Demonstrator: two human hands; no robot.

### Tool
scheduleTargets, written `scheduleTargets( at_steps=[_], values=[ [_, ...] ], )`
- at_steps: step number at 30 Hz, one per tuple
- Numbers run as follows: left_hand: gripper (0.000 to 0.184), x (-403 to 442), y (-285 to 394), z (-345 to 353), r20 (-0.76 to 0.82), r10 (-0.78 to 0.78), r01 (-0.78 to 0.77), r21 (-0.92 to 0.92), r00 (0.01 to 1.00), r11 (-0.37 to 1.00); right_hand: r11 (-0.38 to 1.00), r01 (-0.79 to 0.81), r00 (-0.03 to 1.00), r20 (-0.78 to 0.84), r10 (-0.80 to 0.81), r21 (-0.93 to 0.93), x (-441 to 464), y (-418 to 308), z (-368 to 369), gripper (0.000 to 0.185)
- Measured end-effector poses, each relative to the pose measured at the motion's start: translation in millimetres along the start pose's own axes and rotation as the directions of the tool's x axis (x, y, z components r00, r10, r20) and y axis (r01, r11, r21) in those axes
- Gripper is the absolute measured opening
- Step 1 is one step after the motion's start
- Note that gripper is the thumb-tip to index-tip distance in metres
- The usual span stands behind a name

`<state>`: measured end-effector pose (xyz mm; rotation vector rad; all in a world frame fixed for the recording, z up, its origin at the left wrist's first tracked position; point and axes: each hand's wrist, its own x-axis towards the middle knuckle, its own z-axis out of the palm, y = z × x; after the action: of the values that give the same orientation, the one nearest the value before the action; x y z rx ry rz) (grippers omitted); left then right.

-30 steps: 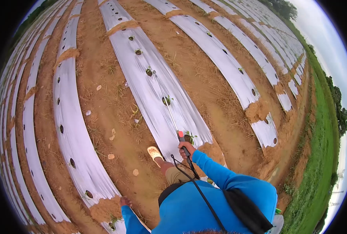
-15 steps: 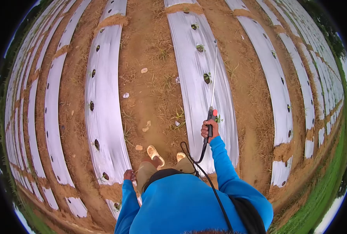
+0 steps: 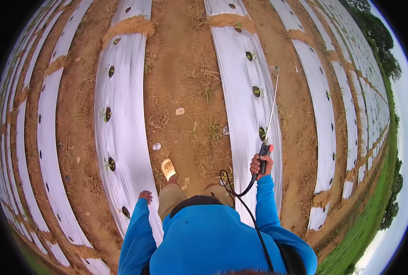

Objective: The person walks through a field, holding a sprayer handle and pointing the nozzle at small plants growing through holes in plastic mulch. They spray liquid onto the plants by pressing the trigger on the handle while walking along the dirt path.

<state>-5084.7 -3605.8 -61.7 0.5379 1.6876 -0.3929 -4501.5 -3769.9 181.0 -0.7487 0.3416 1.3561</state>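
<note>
My right hand is wrapped around the black handle of a spray wand, with a red part showing beside the thumb. The thin metal tube points ahead and slightly right, its nozzle tip over the right side of a plastic-covered bed. A black hose loops from the handle back over my blue-sleeved body. Just ahead of my grip, a planting hole holds a small green seedling. My left hand hangs low beside the left bed, fingers loosely curled and partly hidden, with nothing visible in it.
Between the two beds runs a brown soil path with dry grass tufts, a pale stone and a bit of litter. One pale shoe shows on it. More covered rows lie on both sides; green grass borders the right.
My body has moved forward along the path, so plants and stones sit nearer. The wand has travelled ahead with my right hand. My left hand has swung slightly forward, and one shoe has dropped from view.
</note>
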Motion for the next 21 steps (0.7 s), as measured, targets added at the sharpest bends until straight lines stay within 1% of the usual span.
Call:
scheduleTargets(
  at_steps=[1,2,3,4,5,6,8,9,10,11,12,13,14,15,16,17,18,19,20,21],
  values=[
    [0.02,-9.8,58.7,-21.7,-0.07,0.182,-0.187,-0.078,0.981,0.979,0.999,-0.017,1.0,0.004,0.017,0.044,10.8,-7.5,18.3,0.018],
    [0.021,-24.9,125.9,-41.4,-0.087,0.234,-0.245,-0.152,0.968,0.958,0.999,-0.011,1.0,-0.003,0.012,0.049,21.6,-14.5,39.7,0.018],
    [0.023,-33.6,188.2,-59.5,-0.1,0.327,-0.34,-0.176,0.94,0.924,0.996,-0.016,0.999,0.034,0.013,0.087,34.2,-26.6,62.4,0.018],
    [0.023,-60.6,251.2,-68.2,-0.124,0.429,-0.445,-0.193,0.895,0.874,0.992,-0.026,0.998,0.067,0.018,0.124,47.7,-37.7,78.6,0.019],
    [0.023,-64.2,307.9,-78.1,-0.141,0.491,-0.51,-0.182,0.86,0.841,0.988,-0.034,0.994,0.112,0.017,0.149,66.5,-49.6,89.4,0.02],
    [0.023,-70.9,360.4,-85.7,-0.138,0.54,-0.556,-0.16,0.831,0.815,0.988,-0.037,0.993,0.112,0.02,0.149,87.4,-60.4,98.0,0.02],
    [0.024,-74.1,447.1,-88.0,-0.153,0.638,-0.655,-0.139,0.755,0.742,0.995,-0.012,0.997,0.074,0.004,0.1,136.3,-84.1,112.3,0.019],
    [0.024,-80.5,483.1,-82.0,-0.161,0.636,-0.656,-0.135,0.754,0.743,0.996,-0.002,0.999,0.053,-0.003,0.086,162.2,-95.2,119.4,0.018],
    [0.023,-87.1,513.6,-68.0,-0.137,0.686,-0.7,-0.134,0.714,0.702,0.998,0.005,1.0,0.031,-0.007,0.069,188.8,-106.3,127.7,0.018],
    [0.023,-96.6,534.3,-54.4,-0.119,0.728,-0.737,-0.134,0.676,0.663,0.997,0.016,1.0,0.003,-0.016,0.074,215.7,-116.8,136.5,0.017],
    [0.022,-92.9,558.4,-40.8,-0.114,0.671,-0.68,-0.097,0.733,0.727,1.0,-0.006,1.0,-0.007,0.006,0.013,244.6,-131.9,141.9,0.017],
    [0.024,-85.7,576.7,-25.9,-0.101,0.615,-0.621,-0.038,0.782,0.783,1.0,0.005,1.0,0.004,-0.005,-0.027,281.4,-152.4,157.4,0.017],
    [0.024,-88.9,581.3,-7.4,-0.102,0.648,-0.648,0.038,0.755,0.761,0.998,-0.004,1.0,-0.028,0.002,-0.056,292.8,-160.7,164.4,0.017],
    [0.023,-104.8,577.9,10.7,-0.089,0.698,-0.694,0.079,0.71,0.716,1.0,-0.019,0.999,-0.03,0.02,0.02,306.1,-173.7,185.3,0.017],
    [0.028,-93.0,576.8,16.4,-0.011,0.631,-0.62,0.175,0.776,0.765,0.999,-0.035,0.999,-0.012,0.035,0.04,321.1,-190.3,201.0,0.016],
    [0.03,-88.8,577.7,25.7,-0.007,0.563,-0.543,0.254,0.826,0.8,0.998,-0.062,0.998,0.028,0.061,0.029,339.6,-212.1,216.9,0.016],
    [0.031,-87.9,572.0,32.3,-0.021,0.525,-0.503,0.253,0.851,0.826,0.995,-0.095,0.994,0.051,0.094,0.02,350.6,-229.5,228.6,0.016],
    [0.03,-86.0,569.0,37.0,-0.066,0.41,-0.39,0.198,0.91,0.899,0.995,-0.104,0.993,0.048,0.104,0.008,365.3,-248.6,243.2,0.016],
    [0.029,-80.6,560.4,38.3,-0.115,0.385,-0.37,0.135,0.916,0.919,0.993,-0.114,0.992,0.044,0.114,-0.002,381.2,-265.3,258.1,0.016],
    [0.035,-68.0,554.5,35.5,-0.18,0.405,-0.373,0.187,0.896,0.909,0.993,-0.116,0.992,0.038,0.116,-0.004,396.5,-282.2,276.1,0.016]
  ],
)
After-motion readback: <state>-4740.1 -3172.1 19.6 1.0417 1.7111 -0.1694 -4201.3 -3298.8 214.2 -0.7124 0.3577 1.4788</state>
